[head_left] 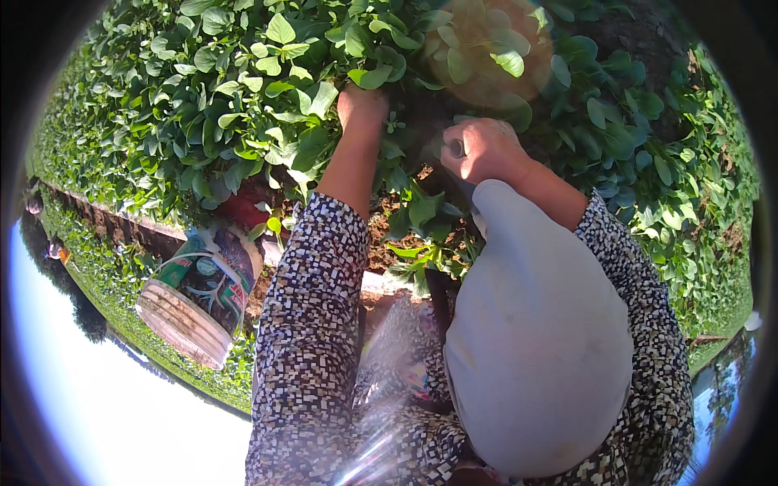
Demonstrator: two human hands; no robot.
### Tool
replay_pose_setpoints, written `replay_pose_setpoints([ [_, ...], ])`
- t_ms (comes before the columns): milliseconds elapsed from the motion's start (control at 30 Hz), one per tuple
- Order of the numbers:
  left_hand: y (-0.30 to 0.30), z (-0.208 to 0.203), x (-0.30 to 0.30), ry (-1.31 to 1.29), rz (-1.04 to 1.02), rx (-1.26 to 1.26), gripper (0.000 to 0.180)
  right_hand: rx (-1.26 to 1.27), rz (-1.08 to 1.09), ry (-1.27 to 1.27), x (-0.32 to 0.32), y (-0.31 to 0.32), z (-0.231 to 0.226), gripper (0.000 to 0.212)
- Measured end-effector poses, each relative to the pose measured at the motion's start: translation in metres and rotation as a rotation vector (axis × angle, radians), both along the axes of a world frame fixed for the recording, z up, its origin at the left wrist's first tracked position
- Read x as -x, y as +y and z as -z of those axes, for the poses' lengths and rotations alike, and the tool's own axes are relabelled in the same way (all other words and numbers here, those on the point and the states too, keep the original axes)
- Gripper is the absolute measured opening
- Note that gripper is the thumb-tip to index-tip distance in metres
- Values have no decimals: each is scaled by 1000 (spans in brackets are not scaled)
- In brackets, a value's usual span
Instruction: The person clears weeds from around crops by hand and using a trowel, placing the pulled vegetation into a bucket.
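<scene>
Leafy green plants crowd around the left hand and spread well beyond its fingers on the far side and to the left; more of the same growth lies just past the right hand's fingers and off to their right. The left hand reaches in among the leaves, so its fingertips are hidden and I cannot tell whether they are spread, narrow or closed on a stem. The right hand, just to the right and slightly nearer the body, is curled into a fist; its fingers are wrapped around a dark handle, whose round end shows at the fist. The 2 hands are apart, with shaded leaves between them.

Nearer the body than both sets of fingers, brown soil shows through in patches. A pale rounded object begins just below the right fingers and covers part of that arm; I cannot tell what it is. Well to the left of the left fingers and nearer the body sits a white bucket with a green and dark printed side. Beside it is a red item, partly shaded. Both forearms wear black-and-white patterned sleeves.
</scene>
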State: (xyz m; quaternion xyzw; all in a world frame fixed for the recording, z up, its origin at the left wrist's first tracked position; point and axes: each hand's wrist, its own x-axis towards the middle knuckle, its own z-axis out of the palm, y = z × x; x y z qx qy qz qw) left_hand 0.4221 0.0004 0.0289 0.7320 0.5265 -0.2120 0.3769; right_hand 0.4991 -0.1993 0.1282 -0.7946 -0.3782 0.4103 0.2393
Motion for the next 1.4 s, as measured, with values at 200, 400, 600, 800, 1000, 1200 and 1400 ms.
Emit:
replay_pose_setpoints([
  [200, 16, -69, 1, -192, -631, 109, 45, -35, 67, 25, -12, -20, 16, 20],
  [400, 93, 6, 99, -545, -510, 10, 40, -112, 16, 19, -13, -1, 12, 19],
  [600, 0, -73, 74, -191, -350, -54, 29, -86, -249, -59, -21, 10, 10, 15],
  [800, -68, -40, 133, -437, -219, 159, 23, -65, -343, -94, -25, 35, -1, 14],
  [1000, -87, -56, 120, -495, -306, 102, 21, -27, -507, -144, -42, 44, 1, 14],
  [1200, -8, -76, 87, -465, -268, -183, 39, -18, -553, -180, -46, 49, 0, 14],
  [1400, 28, -39, 46, 382, 244, -7, 71, -20, -520, -136, -40, 46, 4, 14],
])
